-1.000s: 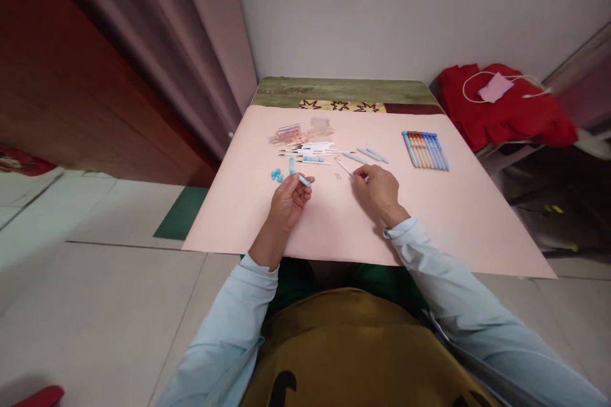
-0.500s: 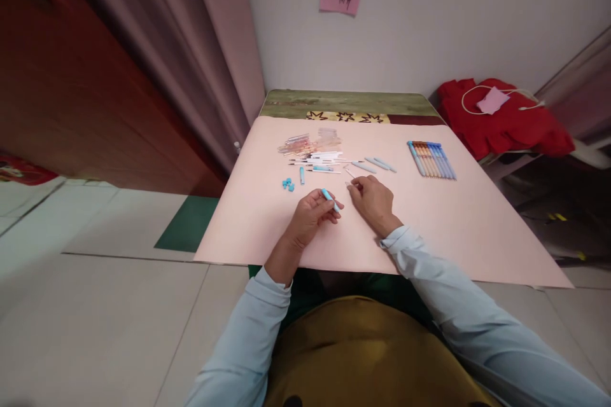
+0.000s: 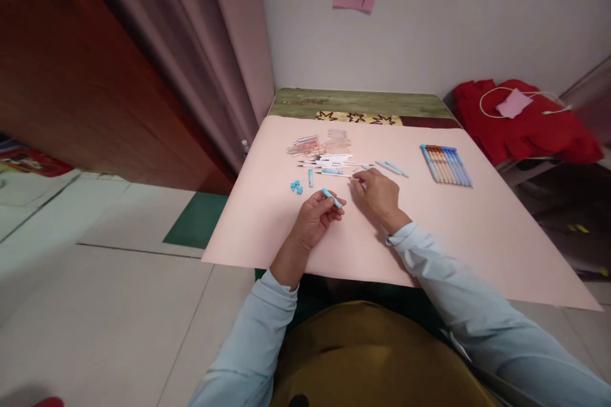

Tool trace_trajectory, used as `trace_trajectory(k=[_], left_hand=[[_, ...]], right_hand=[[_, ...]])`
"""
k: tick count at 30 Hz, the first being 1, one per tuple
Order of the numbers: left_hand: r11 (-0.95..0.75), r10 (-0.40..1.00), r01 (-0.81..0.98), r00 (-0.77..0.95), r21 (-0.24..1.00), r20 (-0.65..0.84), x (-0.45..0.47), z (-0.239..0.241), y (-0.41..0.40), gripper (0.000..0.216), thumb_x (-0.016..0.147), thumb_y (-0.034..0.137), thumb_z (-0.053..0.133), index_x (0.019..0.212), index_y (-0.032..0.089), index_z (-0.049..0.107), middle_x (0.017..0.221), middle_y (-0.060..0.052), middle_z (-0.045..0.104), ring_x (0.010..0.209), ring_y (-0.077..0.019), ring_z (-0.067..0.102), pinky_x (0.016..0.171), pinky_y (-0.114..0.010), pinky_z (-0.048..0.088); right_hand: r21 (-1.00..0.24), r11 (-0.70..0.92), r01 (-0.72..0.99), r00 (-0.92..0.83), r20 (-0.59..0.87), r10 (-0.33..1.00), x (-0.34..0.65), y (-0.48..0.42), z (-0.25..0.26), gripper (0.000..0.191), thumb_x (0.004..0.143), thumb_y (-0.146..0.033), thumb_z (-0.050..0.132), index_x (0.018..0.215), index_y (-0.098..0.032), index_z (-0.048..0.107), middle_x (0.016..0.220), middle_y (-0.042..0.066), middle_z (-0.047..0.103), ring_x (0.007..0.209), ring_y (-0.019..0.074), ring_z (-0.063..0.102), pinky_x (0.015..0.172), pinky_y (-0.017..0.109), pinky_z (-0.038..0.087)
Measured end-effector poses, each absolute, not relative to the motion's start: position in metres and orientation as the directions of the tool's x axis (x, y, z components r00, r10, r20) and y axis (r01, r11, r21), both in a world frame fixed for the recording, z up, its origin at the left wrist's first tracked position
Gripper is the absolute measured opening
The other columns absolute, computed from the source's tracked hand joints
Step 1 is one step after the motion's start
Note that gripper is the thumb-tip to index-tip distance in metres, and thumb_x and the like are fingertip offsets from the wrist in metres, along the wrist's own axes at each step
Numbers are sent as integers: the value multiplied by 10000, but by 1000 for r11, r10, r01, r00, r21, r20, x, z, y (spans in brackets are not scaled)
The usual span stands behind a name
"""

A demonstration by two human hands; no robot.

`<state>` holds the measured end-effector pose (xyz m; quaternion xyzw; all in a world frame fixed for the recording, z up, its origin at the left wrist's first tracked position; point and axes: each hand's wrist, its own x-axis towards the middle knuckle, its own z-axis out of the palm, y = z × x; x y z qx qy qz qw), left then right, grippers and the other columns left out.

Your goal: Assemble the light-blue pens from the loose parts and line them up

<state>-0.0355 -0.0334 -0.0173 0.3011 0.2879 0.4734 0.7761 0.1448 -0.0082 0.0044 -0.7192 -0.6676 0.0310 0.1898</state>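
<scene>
My left hand [image 3: 316,219] is closed around a light blue pen barrel [image 3: 331,198] whose tip sticks out past the thumb toward the right. My right hand [image 3: 379,195] rests on the pink sheet [image 3: 477,235] beside it, fingers curled at a pile of loose pen parts [image 3: 329,162]; anything it pinches is too small to make out. Small blue caps [image 3: 296,187] and a short blue piece [image 3: 310,177] lie just left of my hands.
A row of several finished pens [image 3: 446,165] lies at the right of the sheet. Two pale blue barrels [image 3: 391,168] lie between the pile and that row. Red cloth with a white cable [image 3: 522,121] sits on a seat to the right. A curtain hangs on the left.
My left hand has drawn the blue barrel from beside the caps toward the middle, close to my right hand. My right hand has edged toward the parts pile. The camera has shifted.
</scene>
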Motion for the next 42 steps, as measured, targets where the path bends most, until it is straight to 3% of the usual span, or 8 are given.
trace_trajectory(k=[7, 17, 21, 28, 35, 42], left_hand=[[373, 908, -571, 385, 731, -163, -36, -12, -34, 292, 755, 275, 782, 938, 136, 603, 897, -87, 725, 671, -116, 649, 604, -221, 495], [384, 906, -569, 384, 727, -178, -36, -12, -31, 294, 749, 280, 791, 932, 141, 607, 894, -84, 723, 661, -114, 644, 605, -228, 500], [391, 904, -570, 384, 722, -186, -36, -13, -30, 286, 753, 281, 790, 934, 141, 617, 907, -85, 726, 657, -112, 647, 600, -226, 502], [369, 915, -581, 365, 726, -173, -37, -13, -31, 267, 766, 274, 777, 929, 134, 620, 896, -85, 724, 660, -111, 644, 595, -220, 504], [368, 916, -583, 364, 724, -172, -37, -14, -30, 287, 759, 286, 785, 931, 139, 609, 902, -83, 718, 669, -110, 645, 611, -221, 512], [367, 915, -580, 367, 727, -169, -38, -15, -30, 293, 761, 296, 785, 940, 142, 612, 905, -79, 717, 678, -110, 648, 617, -221, 520]], right_hand=[[-307, 27, 951, 31, 181, 983, 121, 26, 4, 267, 934, -364, 537, 1106, -229, 690, 1149, 79, 663, 901, 207, 639, 697, 286, 408], [-309, 125, 943, -90, 122, 988, 136, 24, 13, 169, 898, -314, 575, 906, -227, 719, 998, 45, 706, 843, 183, 625, 660, 261, 374], [-309, 136, 941, -94, 145, 985, 136, 37, 13, 187, 905, -311, 557, 939, -241, 727, 1030, 42, 708, 870, 183, 626, 689, 260, 388], [-212, 167, 963, -149, 98, 984, 127, 63, 9, 189, 897, -285, 557, 949, -229, 730, 1034, 55, 713, 876, 190, 635, 662, 263, 375], [-219, 221, 950, -205, 96, 974, 129, 70, 13, 178, 866, -284, 607, 987, -261, 736, 1059, 32, 704, 894, 178, 637, 678, 258, 389], [-135, 291, 947, -293, 5, 956, 128, 75, 19, 180, 870, -229, 573, 908, -249, 748, 1028, 52, 716, 866, 196, 652, 672, 264, 388]])
